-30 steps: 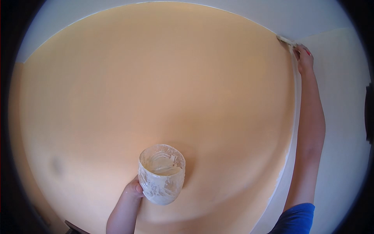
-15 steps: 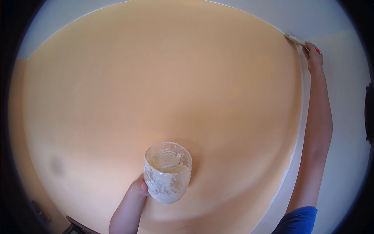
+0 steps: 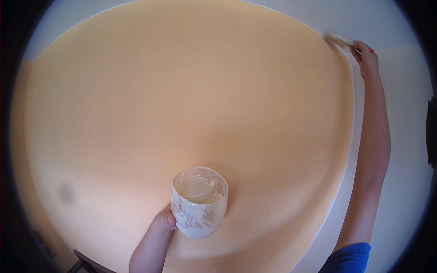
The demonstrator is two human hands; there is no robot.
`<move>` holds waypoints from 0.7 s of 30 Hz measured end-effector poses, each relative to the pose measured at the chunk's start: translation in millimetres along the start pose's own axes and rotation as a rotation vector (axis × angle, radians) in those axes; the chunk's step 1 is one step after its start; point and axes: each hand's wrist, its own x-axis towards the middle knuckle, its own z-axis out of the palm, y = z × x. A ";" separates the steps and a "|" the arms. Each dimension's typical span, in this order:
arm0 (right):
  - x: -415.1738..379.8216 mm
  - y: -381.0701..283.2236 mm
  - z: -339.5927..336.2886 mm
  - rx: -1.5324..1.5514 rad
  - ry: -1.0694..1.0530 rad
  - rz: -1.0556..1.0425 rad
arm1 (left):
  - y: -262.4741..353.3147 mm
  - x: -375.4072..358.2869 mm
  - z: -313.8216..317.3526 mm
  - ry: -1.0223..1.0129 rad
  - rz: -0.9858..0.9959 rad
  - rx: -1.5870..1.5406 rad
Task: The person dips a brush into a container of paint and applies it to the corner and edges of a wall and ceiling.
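Note:
My left hand (image 3: 167, 218) grips a clear plastic tub (image 3: 200, 217) from its left side. White paint smears coat the tub's walls, and pale paint (image 3: 202, 194) lies inside it. At the upper right, my right hand (image 3: 367, 55) is closed around a paintbrush (image 3: 339, 41) with a bit of red at its handle end. The bristles rest at the upper right corner of the orange wall (image 3: 150, 104), along its edge with the white ceiling. Most fingers of my left hand are hidden behind the tub.
A white ceiling (image 3: 291, 11) borders the orange wall above, and a white wall (image 3: 405, 136) adjoins it at the right. Part of a dark piece of furniture (image 3: 88, 263) shows at the lower left. A dark object (image 3: 431, 132) sits at the right edge.
The paintbrush in my right hand has moved slightly left and up along the ceiling edge. The tub in my left hand has shifted a little to the right.

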 end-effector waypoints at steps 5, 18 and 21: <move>7.9 8.5 0.6 -0.145 0.076 0.005 | 4.9 -10.4 -4.0 0.002 0.039 -0.003; -1.9 -15.9 45.1 0.144 -0.192 0.124 | -1.0 -5.6 0.5 -0.038 0.040 -0.024; 13.7 11.3 22.8 0.226 -0.197 0.223 | -0.8 -1.5 4.9 -0.077 0.036 -0.028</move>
